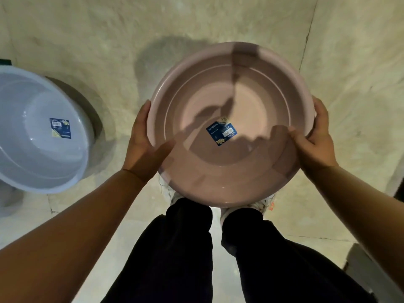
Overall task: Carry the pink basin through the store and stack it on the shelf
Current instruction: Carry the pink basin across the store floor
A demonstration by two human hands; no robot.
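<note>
A round pink basin hangs level in front of me above the pale floor, with a blue label stuck on its inner bottom. My left hand grips its left rim, thumb inside the bowl and fingers curled under the outer wall. My right hand grips the right rim the same way, thumb over the lip. My dark trouser legs and light shoes show below the basin. No shelf is in view.
A pale blue-white basin with a blue label stands at the left edge, seemingly atop another basin. The floor is pale marbled tile with a dark joint at upper right. A grey object sits at lower right.
</note>
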